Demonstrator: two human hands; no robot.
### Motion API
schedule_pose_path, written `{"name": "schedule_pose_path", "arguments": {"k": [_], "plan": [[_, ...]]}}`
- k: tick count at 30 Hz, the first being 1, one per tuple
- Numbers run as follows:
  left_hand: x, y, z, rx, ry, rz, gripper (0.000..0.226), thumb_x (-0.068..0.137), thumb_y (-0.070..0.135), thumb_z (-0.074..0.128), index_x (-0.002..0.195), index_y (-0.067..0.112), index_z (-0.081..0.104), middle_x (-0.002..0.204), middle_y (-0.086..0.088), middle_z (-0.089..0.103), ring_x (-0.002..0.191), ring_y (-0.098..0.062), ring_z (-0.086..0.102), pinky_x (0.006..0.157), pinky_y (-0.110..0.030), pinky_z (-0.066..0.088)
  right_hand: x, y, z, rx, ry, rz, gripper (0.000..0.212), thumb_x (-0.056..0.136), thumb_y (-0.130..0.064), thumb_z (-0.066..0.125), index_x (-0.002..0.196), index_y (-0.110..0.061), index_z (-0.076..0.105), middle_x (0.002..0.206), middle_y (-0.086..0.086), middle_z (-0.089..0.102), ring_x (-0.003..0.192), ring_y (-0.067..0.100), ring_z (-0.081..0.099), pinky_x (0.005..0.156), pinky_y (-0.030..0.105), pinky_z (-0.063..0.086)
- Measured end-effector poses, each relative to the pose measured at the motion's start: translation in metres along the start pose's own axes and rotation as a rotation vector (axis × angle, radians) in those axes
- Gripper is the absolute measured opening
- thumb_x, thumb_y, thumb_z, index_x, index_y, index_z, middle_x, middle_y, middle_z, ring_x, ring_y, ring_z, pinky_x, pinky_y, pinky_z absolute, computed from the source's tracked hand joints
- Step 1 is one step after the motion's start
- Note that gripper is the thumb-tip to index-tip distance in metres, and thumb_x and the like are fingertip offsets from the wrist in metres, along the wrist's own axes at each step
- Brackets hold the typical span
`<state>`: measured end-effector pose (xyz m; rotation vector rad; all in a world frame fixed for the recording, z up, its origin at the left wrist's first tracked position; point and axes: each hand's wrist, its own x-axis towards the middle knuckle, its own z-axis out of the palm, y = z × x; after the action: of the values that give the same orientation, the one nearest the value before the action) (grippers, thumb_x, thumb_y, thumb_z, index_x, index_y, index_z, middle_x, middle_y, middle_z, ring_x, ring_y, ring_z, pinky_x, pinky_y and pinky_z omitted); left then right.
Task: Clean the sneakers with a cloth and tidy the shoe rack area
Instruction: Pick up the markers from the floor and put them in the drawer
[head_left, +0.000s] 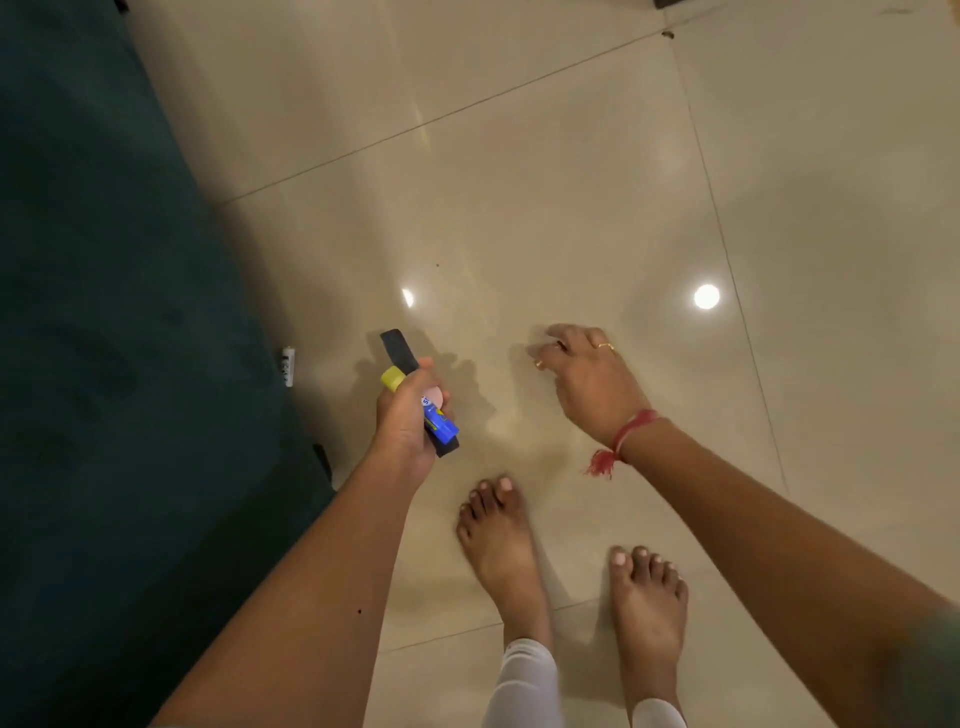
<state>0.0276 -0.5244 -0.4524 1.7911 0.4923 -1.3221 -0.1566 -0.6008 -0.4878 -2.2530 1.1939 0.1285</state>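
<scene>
Red wrist thread (623, 431), gold ring (605, 346) — white leggings (524, 680).

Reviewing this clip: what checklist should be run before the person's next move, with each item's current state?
1. Left hand grip: ok, it holds a glue stick and a black strip together.
2. Right hand free: ok, fingers loosely curled, holding nothing.
3. Loose things off the floor: not ok, a small white cylinder lies beside the dark green furniture.
4. Sneakers, cloth and shoe rack in view: not ok, none show.
5. Pink thing at the left thumb: cannot tell what it is.
</scene>
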Motion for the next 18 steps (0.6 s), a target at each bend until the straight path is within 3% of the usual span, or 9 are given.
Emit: {"name": "schedule_pose_path", "arguments": {"k": [3,6,9,11,13,15,18], "plan": [[-0.003,-0.007,-0.004,0.017,-0.003,-0.032,0.019,0.088,0.003,0.048,0.089,0.019,0.058,0.061,0.001,0.046,0.048,-0.01,0.043,0.043,-0.017,0.037,0.015,0.022,0.003,-0.129,-0.028,-0.164,0.032,0.067,0.012,0.064,0.085,-0.014,0.068,0.087,0.007,0.061,0.078,0.033,0.054,0.064,0.034,0.051],[-0.011,-0.008,-0.005,0.006,-0.035,-0.058,0.018,0.089,0.002,0.052,0.087,0.019,0.058,0.066,0.001,0.048,0.046,-0.009,0.045,0.043,-0.017,0.037,0.028,0.025,-0.002,-0.102,-0.014,-0.044,0.02,0.08,0.002,0.06,0.093,-0.011,0.066,0.086,0.012,0.059,0.082,0.035,0.052,0.069,0.038,0.046],[-0.02,-0.005,-0.003,0.006,-0.07,-0.063,0.01,0.088,0.012,0.062,0.086,0.02,0.058,0.075,0.003,0.056,0.049,-0.007,0.047,0.044,-0.019,0.039,0.028,0.002,-0.009,0.294,0.099,0.299,0.016,0.086,-0.012,0.058,0.102,-0.012,0.064,0.092,0.009,0.061,0.088,0.026,0.056,0.077,0.038,0.047],[-0.028,-0.001,-0.001,0.031,-0.085,-0.051,0.009,0.087,0.022,0.067,0.088,0.02,0.058,0.081,0.004,0.061,0.055,-0.008,0.048,0.047,-0.02,0.04,0.023,-0.032,-0.024,0.736,0.187,0.477,0.014,0.082,-0.013,0.066,0.096,-0.014,0.063,0.084,0.0,0.062,0.075,0.013,0.059,0.073,0.029,0.05],[-0.037,0.005,0.001,0.062,-0.079,-0.02,0.015,0.084,0.031,0.07,0.085,0.021,0.059,0.08,0.005,0.061,0.06,-0.01,0.048,0.053,-0.021,0.04,0.012,-0.066,-0.037,0.975,0.226,0.515,0.016,0.077,-0.01,0.072,0.087,-0.018,0.063,0.075,-0.005,0.063,0.066,0.003,0.059,0.068,0.02,0.05],[-0.047,0.012,0.005,0.057,-0.086,0.006,0.021,0.081,0.039,0.073,0.08,0.023,0.059,0.075,0.005,0.058,0.059,-0.011,0.047,0.054,-0.021,0.042,-0.001,-0.096,-0.043,1.092,0.194,0.491,0.013,0.075,-0.007,0.073,0.08,-0.016,0.066,0.075,-0.001,0.068,0.07,0.008,0.064,0.072,0.024,0.052],[-0.053,0.018,0.007,-0.032,-0.095,0.031,0.021,0.08,0.03,0.074,0.077,0.02,0.056,0.07,0.0,0.055,0.062,-0.017,0.053,0.067,-0.032,0.048,-0.02,-0.13,-0.041,1.114,0.139,0.425,0.014,0.082,-0.004,0.064,0.086,-0.014,0.072,0.082,-0.002,0.072,0.077,0.011,0.066,0.074,0.026,0.053]]}}
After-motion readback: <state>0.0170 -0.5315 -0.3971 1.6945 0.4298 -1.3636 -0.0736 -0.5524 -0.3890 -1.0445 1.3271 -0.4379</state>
